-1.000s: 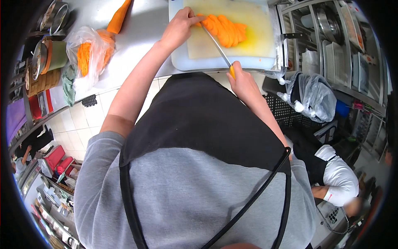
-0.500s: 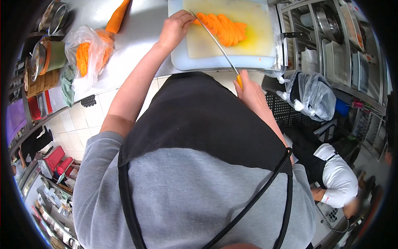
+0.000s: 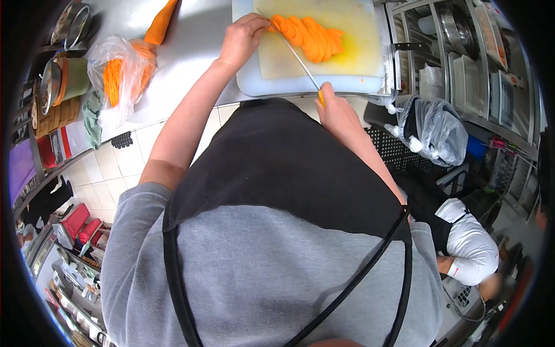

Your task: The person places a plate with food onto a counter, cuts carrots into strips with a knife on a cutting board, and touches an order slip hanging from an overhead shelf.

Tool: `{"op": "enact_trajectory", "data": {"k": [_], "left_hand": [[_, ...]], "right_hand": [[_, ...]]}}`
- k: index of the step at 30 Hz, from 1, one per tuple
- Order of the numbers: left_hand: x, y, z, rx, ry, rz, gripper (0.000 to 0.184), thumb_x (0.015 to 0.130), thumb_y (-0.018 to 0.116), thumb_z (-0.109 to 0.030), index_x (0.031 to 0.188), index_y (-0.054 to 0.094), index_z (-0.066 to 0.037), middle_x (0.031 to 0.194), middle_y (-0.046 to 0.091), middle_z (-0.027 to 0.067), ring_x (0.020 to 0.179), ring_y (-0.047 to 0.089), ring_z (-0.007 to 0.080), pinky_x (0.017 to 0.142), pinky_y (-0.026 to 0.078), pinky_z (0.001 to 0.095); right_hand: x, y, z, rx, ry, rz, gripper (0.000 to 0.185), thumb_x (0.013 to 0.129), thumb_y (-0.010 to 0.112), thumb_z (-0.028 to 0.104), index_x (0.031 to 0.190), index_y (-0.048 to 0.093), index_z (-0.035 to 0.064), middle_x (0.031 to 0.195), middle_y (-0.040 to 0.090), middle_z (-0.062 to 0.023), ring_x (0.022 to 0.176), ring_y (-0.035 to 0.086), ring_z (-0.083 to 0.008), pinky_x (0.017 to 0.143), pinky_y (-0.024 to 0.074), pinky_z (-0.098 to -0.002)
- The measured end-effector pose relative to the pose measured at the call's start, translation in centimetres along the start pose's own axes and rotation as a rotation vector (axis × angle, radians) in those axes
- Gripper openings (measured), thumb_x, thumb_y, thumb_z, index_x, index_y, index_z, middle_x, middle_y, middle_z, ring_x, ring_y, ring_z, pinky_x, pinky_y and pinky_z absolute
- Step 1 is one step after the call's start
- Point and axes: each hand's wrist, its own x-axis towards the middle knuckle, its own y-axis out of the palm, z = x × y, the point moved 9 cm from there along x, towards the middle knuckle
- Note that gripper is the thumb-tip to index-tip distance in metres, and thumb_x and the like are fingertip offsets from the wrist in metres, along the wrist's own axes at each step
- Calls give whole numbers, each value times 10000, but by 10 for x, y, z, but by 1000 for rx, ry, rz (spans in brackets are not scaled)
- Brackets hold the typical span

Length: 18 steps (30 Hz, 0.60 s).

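Note:
My right hand [image 3: 340, 115] is wrapped round the yellow handle of a long thin knife [image 3: 298, 58]. The blade points away to the upper left, lying across the left end of a fanned row of orange carrot slices [image 3: 315, 40]. At that end, the bent fingers of my left hand [image 3: 244, 37] pinch the carrot's end, most of which they hide, close beside the blade. Under the slices is a yellowish cutting board [image 3: 283, 66], stained yellow at the right. It rests on a larger white board [image 3: 254, 85] at the counter's front edge.
Left on the steel counter [image 3: 199, 34] lie a whole carrot [image 3: 161, 24] and a plastic bag [image 3: 130, 72] with shredded carrot. A black-handled knife [image 3: 408, 46] sits beside the right rack [image 3: 439, 29]. A person in white sleeves [image 3: 471, 243] is at lower right.
My right hand and the knife have shifted a little forward and left, the blade tip reaching further past the carrot. My left hand stays at the carrot's end.

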Motion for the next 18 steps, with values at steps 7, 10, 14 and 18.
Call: {"op": "enact_trajectory", "data": {"k": [7,10,14,18], "left_hand": [[-1,-2,6,-27,-51,-29,90,737,583,-40,808,639,-45,872,615,53,758,595,258,672,494,322],[-2,-2,8,-20,-61,-34,107,737,589,-50,826,648,-54,876,615,52,757,594,259,668,493,321],[-5,-1,8,-2,-68,-41,129,739,584,-46,843,657,-64,887,616,52,762,596,259,671,495,322],[-4,-1,6,24,-12,-59,149,737,593,-17,862,661,-62,875,627,46,724,605,216,644,491,275]], "right_hand": [[6,-3,-4,121,-200,-105,293,863,505,187,1009,330,3,610,535,-211,547,542,-393,486,412,-444],[-3,14,-27,609,152,304,330,864,520,201,1074,343,17,556,476,-90,417,491,-198,384,383,-321],[-8,11,-33,376,15,114,329,861,525,206,1088,347,48,545,475,-90,422,494,-198,387,382,-318],[-19,-10,-12,133,-69,-79,264,845,518,205,953,363,21,653,558,-247,631,542,-442,569,421,-490]]}}
